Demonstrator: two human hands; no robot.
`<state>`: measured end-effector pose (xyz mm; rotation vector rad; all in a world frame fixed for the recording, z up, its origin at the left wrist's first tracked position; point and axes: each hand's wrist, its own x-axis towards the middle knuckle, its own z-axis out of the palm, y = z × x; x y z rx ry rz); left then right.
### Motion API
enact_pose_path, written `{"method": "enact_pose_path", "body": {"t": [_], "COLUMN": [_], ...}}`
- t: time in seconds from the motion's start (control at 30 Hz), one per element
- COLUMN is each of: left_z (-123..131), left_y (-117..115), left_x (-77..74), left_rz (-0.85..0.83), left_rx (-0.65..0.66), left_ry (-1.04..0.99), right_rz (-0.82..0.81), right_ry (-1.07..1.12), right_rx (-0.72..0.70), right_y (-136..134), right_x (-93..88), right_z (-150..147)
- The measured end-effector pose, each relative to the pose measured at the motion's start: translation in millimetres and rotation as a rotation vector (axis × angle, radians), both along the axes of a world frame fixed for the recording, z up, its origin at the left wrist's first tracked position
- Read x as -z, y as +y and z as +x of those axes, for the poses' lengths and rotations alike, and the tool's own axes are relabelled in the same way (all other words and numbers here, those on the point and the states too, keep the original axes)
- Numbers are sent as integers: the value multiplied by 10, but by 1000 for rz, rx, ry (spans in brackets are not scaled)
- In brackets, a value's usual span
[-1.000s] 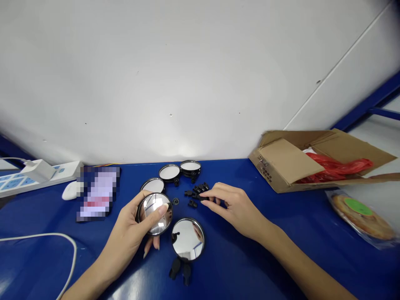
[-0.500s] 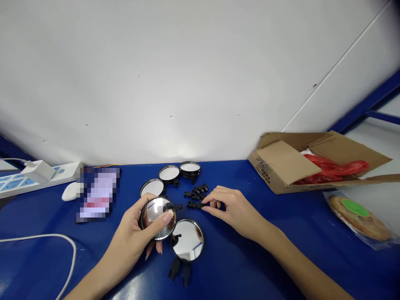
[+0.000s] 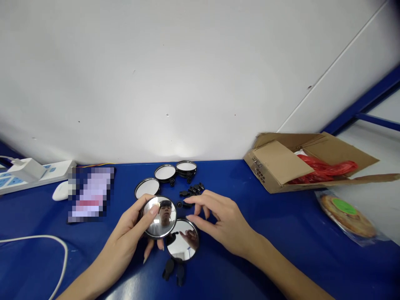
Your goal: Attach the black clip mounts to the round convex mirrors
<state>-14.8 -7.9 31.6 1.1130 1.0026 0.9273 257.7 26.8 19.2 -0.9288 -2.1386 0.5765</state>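
My left hand (image 3: 131,229) grips a round black-rimmed mirror (image 3: 162,225), thumb on the glass and fingers underneath. A small black round joint (image 3: 179,204) sits at this mirror's right edge. My right hand (image 3: 221,221) is just right of it, thumb and index finger apart. Beside the index fingertip lies a small black clip (image 3: 187,205), partly hidden; whether finger and clip touch, I cannot tell. Below the held mirror, a second round mirror (image 3: 183,246) lies face up, with two black clips (image 3: 168,268) near its lower edge.
Three more mirrors (image 3: 165,172) lie toward the wall, near a cluster of several black clips (image 3: 193,190). Left are a blurred phone (image 3: 93,193), a white mouse-like object (image 3: 61,191), a power strip (image 3: 59,171) and a white cable (image 3: 64,262). Right are an open carton (image 3: 271,175) and wrapped food (image 3: 350,216).
My right hand has moved left toward the held mirror's joint, and its thumb and index finger have parted from their pinch on a black clip. My left hand still holds the mirror.
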Motion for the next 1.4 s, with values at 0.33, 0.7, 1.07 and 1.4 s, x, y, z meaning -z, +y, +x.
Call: {"method": "enact_pose_path", "body": {"t": [0.33,0.7,1.07,1.4], "left_z": [35,-34,-212,-225], "left_y": [8,59,136,148], "left_x": [1,16,78,69], "left_rz": [19,49,371,408], "left_rx": [65,-9,-404,-407], "left_ry": [-31,-67,299,374], "right_rz": [72,350,104,48], "right_ry": [-43,-101,-162,-300], "right_rx": [-4,53,316,374], "right_y": [-111,59,669,671], "right_x": [60,-100,-232,-157], "right_z": [-181,-159,-712,-848]}}
